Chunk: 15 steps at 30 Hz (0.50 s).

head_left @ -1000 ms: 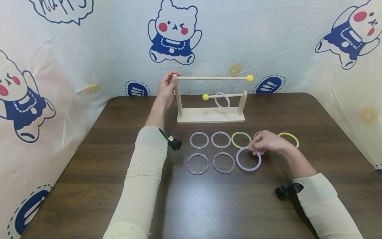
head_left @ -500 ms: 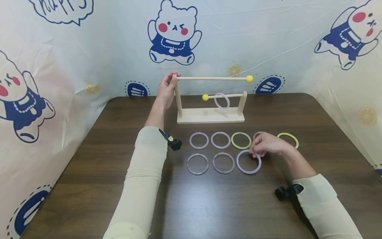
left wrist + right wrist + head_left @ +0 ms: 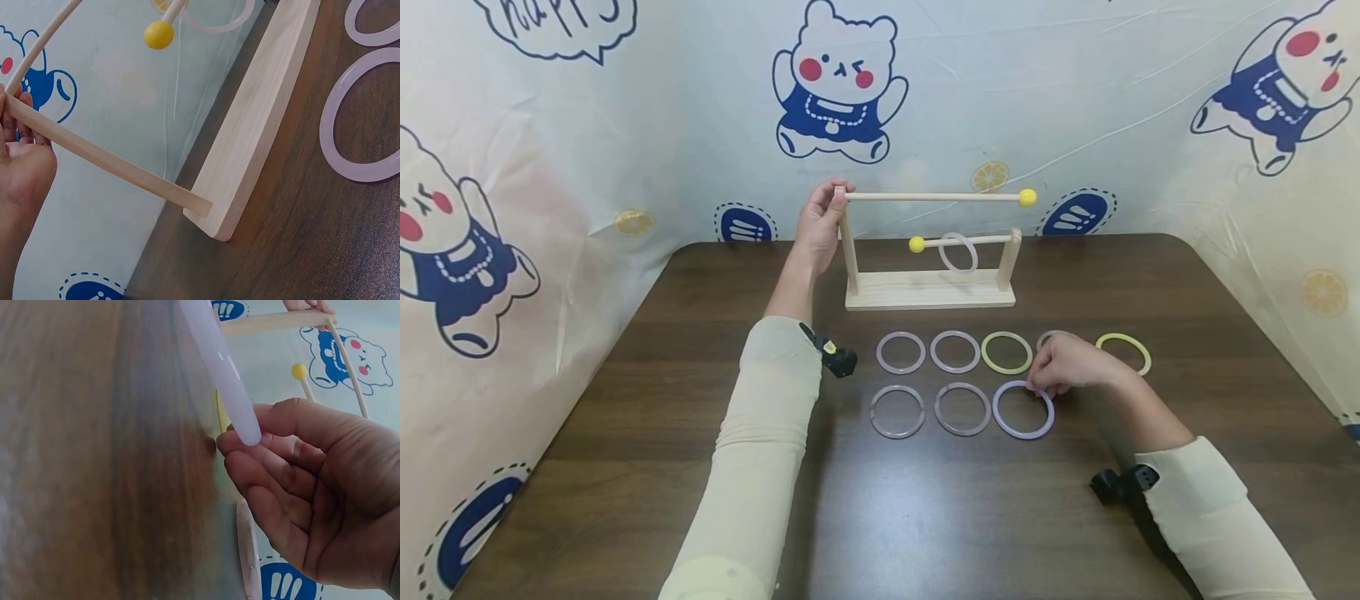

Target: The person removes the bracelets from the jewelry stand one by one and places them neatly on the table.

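At the back of the table, my left hand (image 3: 820, 221) grips the top of the left post of a wooden stand (image 3: 932, 293). The stand has two rods tipped with yellow balls, and a pale ring (image 3: 974, 257) hangs on the lower rod. Thumb and fingertips of my right hand (image 3: 1071, 364) pinch the far right edge of a light purple ring (image 3: 1024, 434), which is low over the table at the right end of the front row. The right wrist view shows this purple ring (image 3: 225, 369) between thumb and index finger, tilted up.
Two greyish rings, one left (image 3: 897, 435) and one right (image 3: 962, 433), share the front row. Behind them lie two pale purple rings (image 3: 955, 369), a yellow-green ring (image 3: 1006, 370) and a ring (image 3: 1042, 338) mostly hidden by my right hand. Another yellow-green ring (image 3: 1138, 347) lies farther right.
The purple ring has come down towards the table and shifted slightly nearer me, with my right hand still pinching it. My left hand and the stand have stayed put.
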### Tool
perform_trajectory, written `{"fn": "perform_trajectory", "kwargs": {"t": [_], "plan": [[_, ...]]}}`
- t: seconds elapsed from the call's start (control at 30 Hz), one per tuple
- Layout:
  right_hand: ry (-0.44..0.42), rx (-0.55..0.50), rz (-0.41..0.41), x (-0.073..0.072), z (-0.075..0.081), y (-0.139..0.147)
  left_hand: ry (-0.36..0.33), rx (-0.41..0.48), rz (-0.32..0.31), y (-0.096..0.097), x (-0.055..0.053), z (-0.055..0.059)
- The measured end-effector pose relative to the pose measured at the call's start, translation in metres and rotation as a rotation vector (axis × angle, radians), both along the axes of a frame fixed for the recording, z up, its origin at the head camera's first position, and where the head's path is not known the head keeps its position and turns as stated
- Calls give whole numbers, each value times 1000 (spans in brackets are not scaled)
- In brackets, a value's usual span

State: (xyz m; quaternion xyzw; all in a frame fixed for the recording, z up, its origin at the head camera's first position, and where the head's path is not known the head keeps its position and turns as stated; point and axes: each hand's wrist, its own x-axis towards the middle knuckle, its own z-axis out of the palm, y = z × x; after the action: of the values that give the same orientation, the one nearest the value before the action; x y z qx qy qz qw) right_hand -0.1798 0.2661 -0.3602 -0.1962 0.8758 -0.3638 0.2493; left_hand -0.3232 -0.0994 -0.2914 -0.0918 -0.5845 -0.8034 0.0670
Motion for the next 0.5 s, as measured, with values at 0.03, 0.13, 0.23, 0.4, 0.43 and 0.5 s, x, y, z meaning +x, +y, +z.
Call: {"fn": "perform_trajectory", "kwargs": {"t": [0.03, 0.13, 0.23, 0.4, 0.43, 0.5], "plan": [[9, 8, -4, 0, 0, -1, -1, 0, 0, 0, 0, 0], [31, 26, -12, 0, 1, -2, -4, -3, 4, 0, 0, 0], [57, 43, -18, 1, 2, -2, -1, 2, 1, 0, -1, -1], [86, 71, -28, 1, 2, -2, 21, 3, -10, 0, -3, -2], [88, 77, -29, 1, 2, -2, 24, 6, -11, -1, -3, -2], [92, 84, -31, 1, 1, -2, 26, 9, -13, -1, -3, -2]]}}
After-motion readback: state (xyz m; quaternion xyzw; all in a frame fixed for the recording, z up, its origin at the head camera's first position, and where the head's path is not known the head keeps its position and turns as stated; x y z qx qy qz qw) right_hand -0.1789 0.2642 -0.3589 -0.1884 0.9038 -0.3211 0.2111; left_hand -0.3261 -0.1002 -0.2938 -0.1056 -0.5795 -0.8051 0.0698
